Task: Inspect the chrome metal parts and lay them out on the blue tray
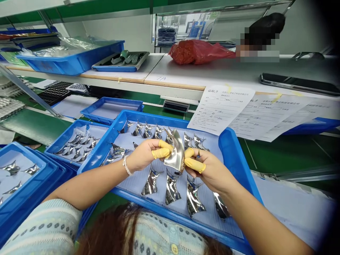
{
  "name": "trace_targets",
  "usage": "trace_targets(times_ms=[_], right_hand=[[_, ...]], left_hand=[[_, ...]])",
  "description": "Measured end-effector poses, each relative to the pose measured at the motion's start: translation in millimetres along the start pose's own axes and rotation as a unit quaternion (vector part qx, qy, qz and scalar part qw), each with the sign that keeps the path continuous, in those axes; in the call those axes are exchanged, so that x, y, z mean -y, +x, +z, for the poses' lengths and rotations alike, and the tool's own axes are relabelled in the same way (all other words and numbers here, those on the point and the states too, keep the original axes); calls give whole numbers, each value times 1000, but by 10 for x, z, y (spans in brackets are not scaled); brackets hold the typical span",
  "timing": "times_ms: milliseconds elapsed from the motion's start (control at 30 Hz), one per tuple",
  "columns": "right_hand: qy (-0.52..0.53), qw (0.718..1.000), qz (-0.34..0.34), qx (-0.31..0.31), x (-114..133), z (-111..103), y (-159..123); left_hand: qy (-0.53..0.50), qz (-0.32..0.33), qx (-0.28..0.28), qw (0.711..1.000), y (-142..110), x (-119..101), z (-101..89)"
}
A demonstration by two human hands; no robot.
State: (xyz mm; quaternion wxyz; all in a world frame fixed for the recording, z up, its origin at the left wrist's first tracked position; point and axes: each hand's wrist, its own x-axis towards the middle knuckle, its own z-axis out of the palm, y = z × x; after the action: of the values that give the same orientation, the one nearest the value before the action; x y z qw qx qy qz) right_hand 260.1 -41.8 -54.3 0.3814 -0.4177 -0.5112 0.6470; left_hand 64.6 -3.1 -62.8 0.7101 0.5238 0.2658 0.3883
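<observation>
I have the left hand (143, 156) and the right hand (209, 170) raised together over the middle of a blue plastic tray (231, 156), with the forearms angling in from either side until the fingertips nearly meet. Neither hand is wide: both are closed narrowly on one curved, mirror-bright metal piece (175, 150), the left pinching its left edge and the right its lower end. The piece stands tilted up in the air between them, above the tray. Yellow finger cots (160, 153) cover the gripping fingers of both hands, and a pale bracelet (126, 165) circles the left wrist. A striped knit sleeve (39, 223) shows at the left forearm.

Rows of similar shiny pieces (171, 187) lie on the tray's pale blue liner (132, 187), some just below the hands. More sit in a second blue tray (61, 141) to the left and a third (16, 150) at the lower left corner, and another blue tray (111, 102) lies further back. These trays rest on a green worktop (287, 156), with printed paper forms (220, 109) overlapping beyond the main tray. Above runs a white shelf (186, 72) carrying a red plastic bag (199, 52), a smartphone (300, 84) and a blue tray of clear plastic wrap (71, 58). A pixelated patch beside the bag hides whatever is there.
</observation>
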Motion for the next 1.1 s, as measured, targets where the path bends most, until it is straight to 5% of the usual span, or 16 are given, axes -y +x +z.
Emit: trace_targets(times_ms=[267,567,767,867,967,1100], right_hand=[[-55,998,-35,-5,-6,-19,-5],[-252,947,-198,-19,60,-30,-58],[-295,937,-172,-71,59,-36,-50],[-294,935,-152,-128,38,-55,-31],[-279,943,-137,-122,15,-67,-10],[-297,940,-152,-76,20,-29,-6]], left_hand=[[26,-4,5,1000,1,-12,-8],[25,14,43,999,-17,-32,-52],[91,2,67,994,27,-121,-83],[174,17,33,984,12,-291,-142],[357,-18,-28,933,-116,-436,-249],[650,-165,-45,741,-401,-401,-394]])
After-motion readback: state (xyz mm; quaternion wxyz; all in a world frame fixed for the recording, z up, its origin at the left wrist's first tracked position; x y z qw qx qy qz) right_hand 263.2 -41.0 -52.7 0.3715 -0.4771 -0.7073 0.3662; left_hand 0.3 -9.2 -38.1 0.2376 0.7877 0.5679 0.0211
